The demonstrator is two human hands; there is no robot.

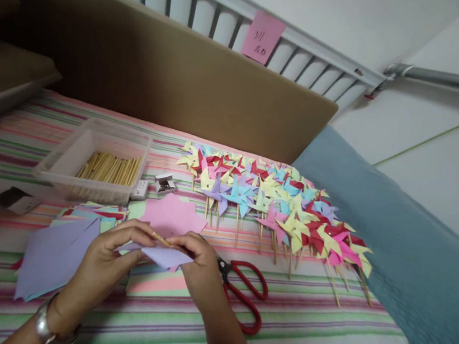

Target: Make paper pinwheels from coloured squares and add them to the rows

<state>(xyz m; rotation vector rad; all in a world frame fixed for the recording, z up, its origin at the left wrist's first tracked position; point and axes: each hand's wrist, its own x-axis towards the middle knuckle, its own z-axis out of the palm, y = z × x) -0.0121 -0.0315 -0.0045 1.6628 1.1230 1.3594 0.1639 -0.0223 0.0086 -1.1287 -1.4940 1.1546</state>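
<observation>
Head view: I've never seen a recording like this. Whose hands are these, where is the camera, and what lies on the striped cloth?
There is no machine here. A person wears one camera on the head, looking down at their own two hands. The left hand, with a watch at the wrist, and the right hand pinch a folded purple paper between them, with a thin wooden stick at its top edge. On the striped cloth lie red scissors beside the right hand, loose coloured sheets on the left, a clear tray holding more sticks, and a wide spread of paper pinwheels on sticks.
</observation>
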